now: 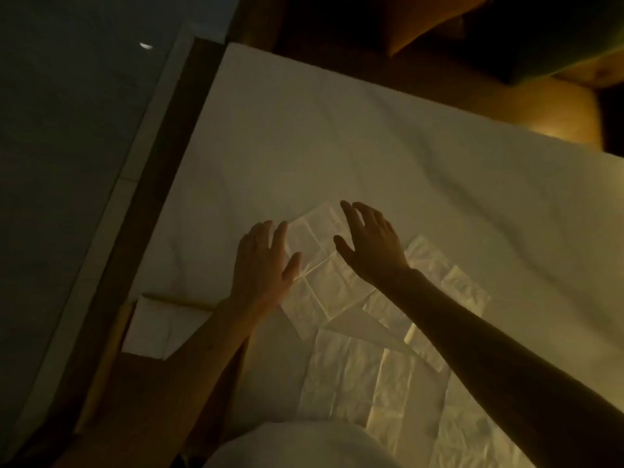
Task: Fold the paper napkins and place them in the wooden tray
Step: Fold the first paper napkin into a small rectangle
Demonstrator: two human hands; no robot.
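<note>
Nearest the lens, a pale rounded shape, too dim to identify. Beyond it, several unfolded paper napkins spread flat on a white cloth-covered surface, overlapping one another. Left hand flat, fingers spread, palm down on the left edge of one creased napkin, pinching nothing. Right hand raised just above that same napkin, fingers apart and slightly curled, empty. At lower left, a wooden tray beside the cloth's edge, with a folded white napkin lying inside. Dim, yellowish light throughout.
</note>
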